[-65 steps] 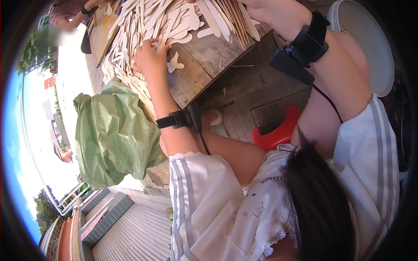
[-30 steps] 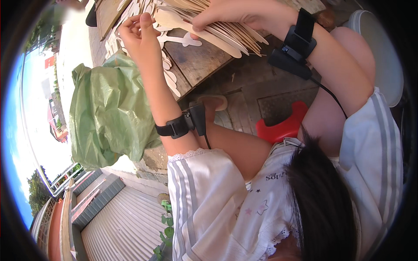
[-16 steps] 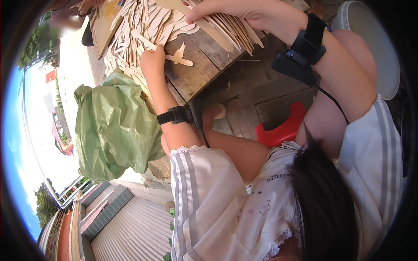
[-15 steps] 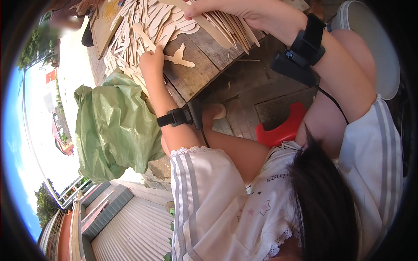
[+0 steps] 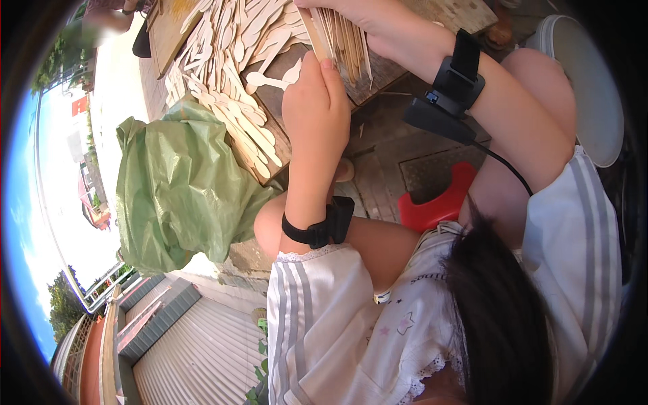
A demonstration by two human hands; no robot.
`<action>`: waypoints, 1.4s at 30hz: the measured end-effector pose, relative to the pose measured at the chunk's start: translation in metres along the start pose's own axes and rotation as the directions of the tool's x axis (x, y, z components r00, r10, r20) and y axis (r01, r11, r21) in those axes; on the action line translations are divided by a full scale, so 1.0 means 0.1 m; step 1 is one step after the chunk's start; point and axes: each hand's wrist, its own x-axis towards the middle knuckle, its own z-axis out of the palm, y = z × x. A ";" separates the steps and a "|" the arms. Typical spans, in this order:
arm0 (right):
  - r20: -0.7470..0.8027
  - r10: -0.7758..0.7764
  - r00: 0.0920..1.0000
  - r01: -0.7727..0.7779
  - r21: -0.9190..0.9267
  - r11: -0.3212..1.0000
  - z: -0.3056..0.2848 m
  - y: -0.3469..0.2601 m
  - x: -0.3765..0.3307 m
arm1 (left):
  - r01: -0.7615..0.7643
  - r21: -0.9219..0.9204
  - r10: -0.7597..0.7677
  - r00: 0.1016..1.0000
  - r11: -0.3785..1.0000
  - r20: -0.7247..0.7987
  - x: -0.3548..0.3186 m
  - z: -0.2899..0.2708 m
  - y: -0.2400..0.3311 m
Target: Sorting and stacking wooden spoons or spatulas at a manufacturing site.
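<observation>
The left hand is angling forward, fingers pinching a wooden stick; the right hand is arching inward, its partly cropped fingers clasping a stick bundle.

From where I stand, the table is a weathered thing of brown planks, dark seams running between them. A wide heap of pale wooden spoons covers much of its top, the flat pieces lying every which way, and spills right along to the near left edge, where several lie side by side with their rounded ends facing out. One lone spoon lies apart on a barer patch beside the heap. A thick row of thin sticks sits farther right; whether it rests on the planks I can't tell.
</observation>
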 end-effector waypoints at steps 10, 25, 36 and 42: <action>-0.370 0.031 0.929 -0.120 -0.218 0.969 -0.12 0.01 -0.03 | 0.038 -0.208 -0.001 0.985 0.977 0.175 0.28 -0.16 -0.07; -0.489 0.076 0.869 -0.021 0.117 0.993 -0.10 -0.45 0.07 | -0.101 0.624 0.227 0.966 0.775 -0.125 1.11 -0.17 -1.14; 0.186 -0.232 0.955 0.271 -0.867 0.419 0.37 -0.46 0.14 | -0.007 -0.210 -0.002 0.999 0.978 -0.040 0.42 -0.80 -0.55; 0.384 0.285 0.878 0.248 -0.876 0.415 0.17 0.28 0.36 | 0.004 -0.220 0.011 0.998 0.975 0.065 0.07 -0.99 -0.54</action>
